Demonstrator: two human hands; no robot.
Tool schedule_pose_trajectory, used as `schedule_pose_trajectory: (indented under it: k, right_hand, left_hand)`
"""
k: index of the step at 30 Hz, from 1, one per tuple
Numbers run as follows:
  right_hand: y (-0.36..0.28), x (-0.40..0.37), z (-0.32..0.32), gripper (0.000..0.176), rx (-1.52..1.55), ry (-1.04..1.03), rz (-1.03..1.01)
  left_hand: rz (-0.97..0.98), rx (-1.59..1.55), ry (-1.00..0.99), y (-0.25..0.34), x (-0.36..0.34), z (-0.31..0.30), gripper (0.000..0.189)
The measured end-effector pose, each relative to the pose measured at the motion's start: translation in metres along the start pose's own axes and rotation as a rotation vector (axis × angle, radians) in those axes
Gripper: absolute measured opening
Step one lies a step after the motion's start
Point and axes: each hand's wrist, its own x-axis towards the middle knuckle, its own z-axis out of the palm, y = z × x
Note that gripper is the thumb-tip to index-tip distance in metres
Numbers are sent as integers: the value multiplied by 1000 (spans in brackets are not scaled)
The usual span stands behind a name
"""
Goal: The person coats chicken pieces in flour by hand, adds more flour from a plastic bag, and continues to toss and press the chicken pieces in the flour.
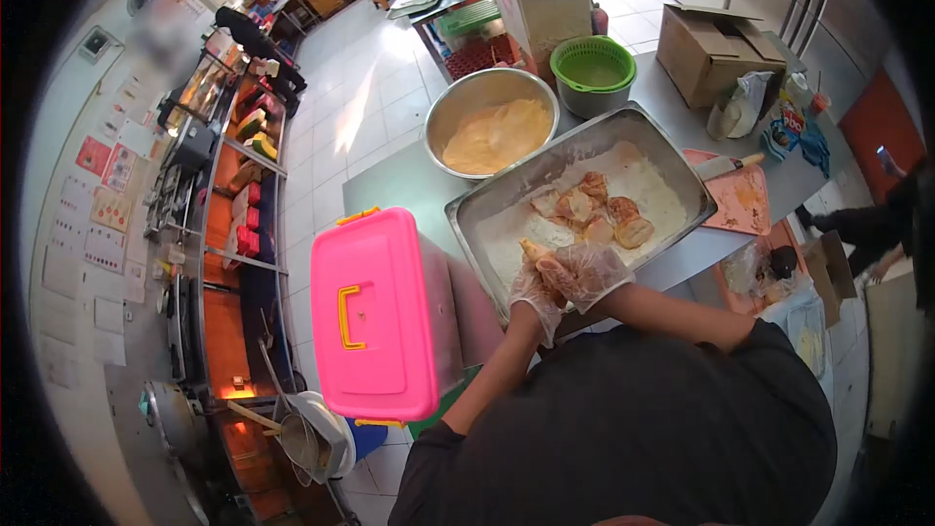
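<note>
Both of my hands wear clear plastic gloves and meet over the near edge of a metal tray (466, 226). Between them is a raw chicken piece (553, 271), its pale end pointing up and to the left. My left hand (534, 300) is closed around its lower left side. On the other side, my right hand (592, 275) grips the same piece, its fingers partly hiding it. White flour (648, 190) covers the tray bottom. Several more raw chicken pieces (582, 203) lie in the middle of that flour, just beyond my hands.
Beyond the tray stand a steel bowl (436, 122) of orange-tan powder and a green basket (594, 60). A knife (726, 166) rests on a pink board (750, 205) at right. Left is a pink-lidded box (375, 360). A cardboard box (711, 58) stands behind. Other people (258, 49) are nearby.
</note>
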Motion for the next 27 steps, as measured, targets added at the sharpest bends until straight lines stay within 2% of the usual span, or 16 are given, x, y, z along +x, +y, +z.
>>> schedule_pose_trajectory:
  k: [4,7,9,10,11,12,13,15,17,18,21,22,23,25,26,27]
  right_hand:
    - [6,0,-17,46,265,-3,86]
    - [19,4,-32,45,484,-46,132]
    - [28,11,-55,43,561,-95,90]
    - [38,17,-60,40,371,-5,-23]
    - [52,24,-59,37,177,88,-132]
    - [65,29,-65,34,-19,180,-237]
    - [75,34,-81,25,-288,-66,-315]
    - [138,37,-59,26,-382,23,-532]
    - [163,38,-53,30,-354,64,-674]
    - [165,37,-53,33,-274,58,-701]
    - [178,22,-59,32,-167,-22,-626]
    - [171,18,-78,31,-149,-51,-574]
    - [147,23,-106,42,-30,-61,-462]
    - [160,32,-92,48,-151,-224,-225]
    - [164,36,-86,51,-208,-307,-102]
    - [158,39,-98,55,-148,-339,-76]
  left_hand:
    - [-134,-37,-302,7,13,-11,38]
    - [25,48,-411,-1,24,1,40]
    - [175,62,-200,-16,26,30,43]
    - [246,69,-103,-25,27,51,46]
    - [272,186,-121,-34,29,64,45]
    - [230,160,-154,-41,37,68,45]
    - [188,138,-188,-44,48,68,45]
    - [124,114,-225,-53,64,78,46]
    - [83,117,-226,-56,69,93,47]
    - [130,115,-127,-60,69,99,48]
    - [270,192,217,-79,67,133,52]
    - [340,182,161,-83,81,126,52]
    - [410,172,107,-89,99,96,52]
    - [429,33,-242,-87,139,27,53]
    - [366,-98,-534,-82,161,-13,52]
    - [355,-78,-492,-77,161,-14,52]
